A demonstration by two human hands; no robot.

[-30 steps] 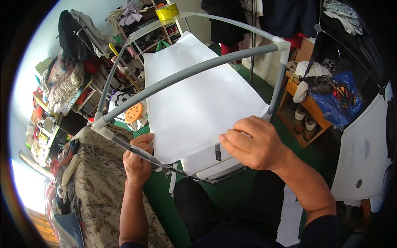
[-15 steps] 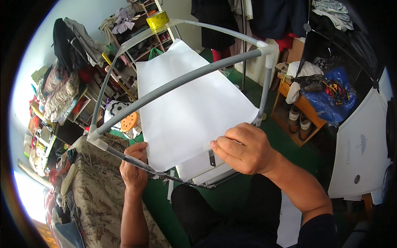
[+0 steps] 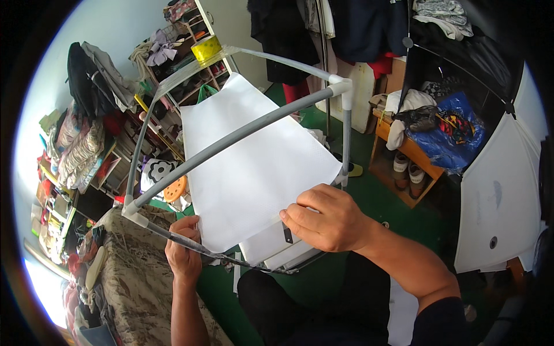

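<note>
A white sheet (image 3: 242, 173) lies stretched inside a frame of grey pipes (image 3: 242, 132) joined by white corner fittings (image 3: 340, 85). My right hand (image 3: 326, 219) is closed in a pinch on the sheet's near edge, toward its right side. At the sheet's near left corner, my left hand (image 3: 183, 254) curls around the lower pipe and the sheet's edge; its fingertips are partly hidden. Clear film wraps the frame's far end, where a roll of yellow tape (image 3: 206, 51) rests. Beneath the sheet's near edge a white panel with a small black bracket (image 3: 288, 235) shows.
A bed with a camouflage cover (image 3: 135, 277) stands at left, beside crowded shelves. An orange round stool top (image 3: 175, 189) is behind the frame. On the right are a wooden shoe cabinet (image 3: 404, 144) with bags on top and a white umbrella-like panel (image 3: 490, 202).
The frame and sheet have shifted left and nearer me, the right corner most, with both hands keeping their grip. The whole view has also turned slightly.
</note>
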